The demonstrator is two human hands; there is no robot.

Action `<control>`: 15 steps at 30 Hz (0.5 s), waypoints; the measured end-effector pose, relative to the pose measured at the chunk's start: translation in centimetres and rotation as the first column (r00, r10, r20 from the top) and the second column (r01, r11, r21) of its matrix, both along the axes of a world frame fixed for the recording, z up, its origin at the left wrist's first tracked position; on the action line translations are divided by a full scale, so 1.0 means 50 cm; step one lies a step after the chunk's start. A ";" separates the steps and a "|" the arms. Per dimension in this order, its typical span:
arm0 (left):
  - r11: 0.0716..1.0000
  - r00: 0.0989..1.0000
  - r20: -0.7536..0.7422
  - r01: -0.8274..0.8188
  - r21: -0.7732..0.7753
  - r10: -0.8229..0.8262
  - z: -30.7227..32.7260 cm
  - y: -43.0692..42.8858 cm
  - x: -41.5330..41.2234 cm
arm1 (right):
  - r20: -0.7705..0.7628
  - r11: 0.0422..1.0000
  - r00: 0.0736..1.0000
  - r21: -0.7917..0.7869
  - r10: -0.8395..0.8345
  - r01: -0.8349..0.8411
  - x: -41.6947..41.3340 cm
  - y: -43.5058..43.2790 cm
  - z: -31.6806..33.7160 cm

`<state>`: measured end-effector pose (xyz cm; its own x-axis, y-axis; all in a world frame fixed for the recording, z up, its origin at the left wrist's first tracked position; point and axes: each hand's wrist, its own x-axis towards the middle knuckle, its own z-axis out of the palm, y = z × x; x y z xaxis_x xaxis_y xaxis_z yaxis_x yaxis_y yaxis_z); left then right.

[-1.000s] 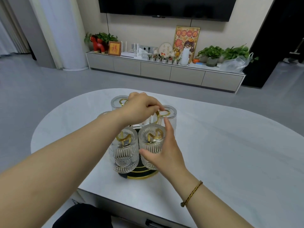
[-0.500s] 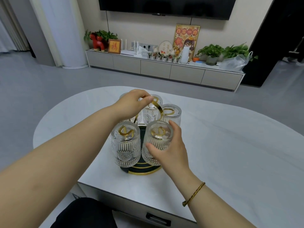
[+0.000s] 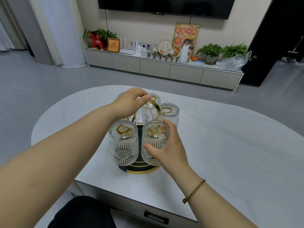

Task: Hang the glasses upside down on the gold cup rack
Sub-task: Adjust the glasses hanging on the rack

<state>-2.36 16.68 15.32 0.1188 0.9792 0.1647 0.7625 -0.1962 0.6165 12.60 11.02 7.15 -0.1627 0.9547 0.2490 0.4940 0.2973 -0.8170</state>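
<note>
While the left hand pinches the gold cup rack's loop handle, the right hand grasps the ribbed clear glass near the counter's front edge; a tug could topple everything.

both bare forearms reach forward from the bottom edge toward 12 o'clock. the left hand sits farther out, at about 11 o'clock from the right, palm down, wrist bent, thumb and forefinger pinched together at their tips. the right hand is nearer, at about 5 o'clock from the left, fingers curled and spread in a wrap, thumb pointing toward 9 o'clock. a braided cord bracelet circles the right wrist.
</note>
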 end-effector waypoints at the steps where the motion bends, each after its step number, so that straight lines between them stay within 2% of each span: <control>1: 1.000 1.000 0.007 -0.011 -0.003 0.011 0.000 -0.001 0.001 | 0.003 1.000 1.000 0.001 0.001 -0.001 0.001 0.000 0.000; 3: 0.995 0.995 0.035 -0.099 0.010 0.098 0.002 -0.004 0.003 | 0.016 1.000 1.000 0.002 0.008 -0.008 0.003 0.000 0.002; 5: 0.963 0.962 0.053 -0.269 0.010 0.268 0.009 -0.014 0.007 | 0.054 1.000 0.998 0.011 0.013 -0.013 0.007 -0.002 0.004; 7: 0.916 0.916 0.007 -0.400 -0.024 0.401 0.021 -0.023 0.010 | 0.084 0.999 0.996 0.028 0.016 -0.018 0.013 -0.006 0.008; 10: 0.900 0.901 -0.095 -0.430 -0.066 0.423 0.036 -0.027 0.027 | 0.077 0.997 0.997 0.074 0.019 -0.025 0.029 -0.015 0.013; 15: 0.887 0.892 -0.162 -0.444 -0.128 0.423 0.039 -0.023 0.068 | -0.032 0.995 0.999 0.102 -0.013 0.016 0.073 -0.020 0.023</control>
